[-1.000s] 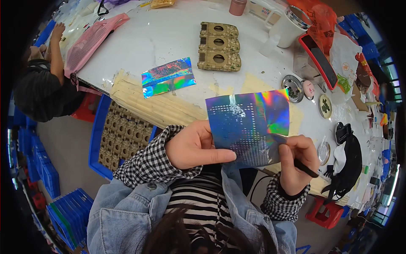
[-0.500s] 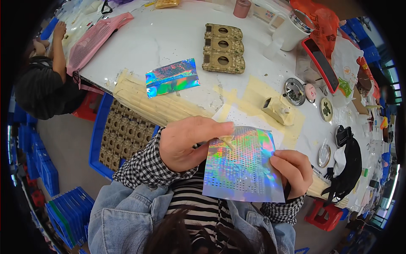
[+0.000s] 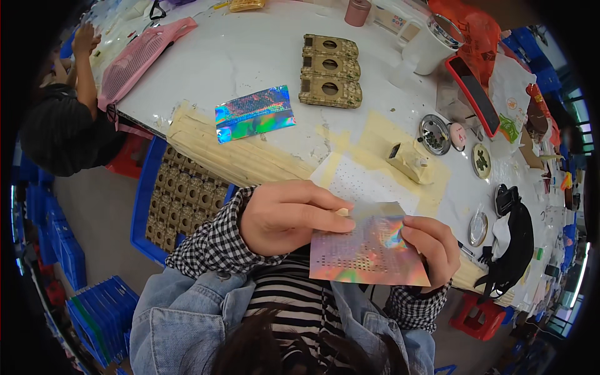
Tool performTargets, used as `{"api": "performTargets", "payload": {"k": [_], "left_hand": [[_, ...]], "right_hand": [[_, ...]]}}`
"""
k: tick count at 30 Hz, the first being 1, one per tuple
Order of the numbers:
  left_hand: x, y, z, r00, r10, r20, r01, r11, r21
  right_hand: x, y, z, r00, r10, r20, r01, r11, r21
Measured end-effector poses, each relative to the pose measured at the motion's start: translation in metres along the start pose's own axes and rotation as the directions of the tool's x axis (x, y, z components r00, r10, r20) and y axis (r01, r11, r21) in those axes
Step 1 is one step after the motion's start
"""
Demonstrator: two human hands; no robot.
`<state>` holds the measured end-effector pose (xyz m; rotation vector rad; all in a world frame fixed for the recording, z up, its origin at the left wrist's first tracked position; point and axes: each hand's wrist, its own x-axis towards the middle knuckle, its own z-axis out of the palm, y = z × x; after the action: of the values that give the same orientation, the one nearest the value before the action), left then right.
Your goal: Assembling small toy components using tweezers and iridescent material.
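Note:
A shiny holographic sheet [image 3: 369, 253] with rows of small cut marks is held in front of my chest, over the table's near edge. My left hand [image 3: 281, 219] is closed, thumb and fingers together at the sheet's upper left edge. Something small and pale tan [image 3: 342, 212] shows at those fingertips; I cannot make out what it is. The sheet's right edge is pinched by my right hand [image 3: 435, 250], whose lower fingers are hidden behind it. Just beyond lies white dotted paper [image 3: 350, 178] on the table.
Camouflage-patterned plastic shells [image 3: 330, 72] stand in a row, near a second holographic sheet [image 3: 255, 115]. A taped block [image 3: 412, 162], a metal dish [image 3: 434, 134], a phone [image 3: 473, 97] and a mug [image 3: 428, 47] are to the right. A blue crate [image 3: 142, 200] holds more shells. A co-worker [image 3: 69, 125] sits left.
The sheet has tilted and dropped a little, and its sheen has turned pinkish. My left thumb and fingers have come down closer together at its edge. The co-worker's hand has shifted slightly.

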<state>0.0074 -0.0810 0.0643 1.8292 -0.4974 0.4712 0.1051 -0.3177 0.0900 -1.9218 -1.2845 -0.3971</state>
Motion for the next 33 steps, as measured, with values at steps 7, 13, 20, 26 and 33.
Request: {"api": "performTargets", "payload": {"k": [7, 13, 20, 26, 33], "left_hand": [[-0.009, -0.002, 0.004, 0.949, -0.222, 0.225, 0.287, 0.904, -0.317], [-0.012, -0.001, 0.007, 0.887, -0.322, 0.331, 0.454, 0.741, -0.494], [-0.026, 0.002, -0.007, 0.868, -0.391, 0.307, 0.494, 0.747, -0.445], [-0.075, -0.001, -0.033, 0.750, -0.558, 0.355, 0.662, 0.639, -0.392], [-0.164, -0.048, -0.030, 0.370, -0.911, 0.182, 0.842, 0.246, -0.480]], "right_hand": [[-0.004, -0.002, -0.012, 0.981, 0.106, 0.164, -0.122, 0.988, 0.091], [-0.013, -0.003, -0.021, 0.951, 0.214, 0.221, -0.266, 0.933, 0.243], [-0.025, 0.000, -0.037, 0.949, 0.249, 0.192, -0.300, 0.901, 0.315], [-0.025, 0.002, -0.037, 0.962, 0.253, 0.106, -0.274, 0.913, 0.302], [-0.028, 0.007, -0.036, 0.961, 0.266, 0.079, -0.276, 0.898, 0.344]]}}
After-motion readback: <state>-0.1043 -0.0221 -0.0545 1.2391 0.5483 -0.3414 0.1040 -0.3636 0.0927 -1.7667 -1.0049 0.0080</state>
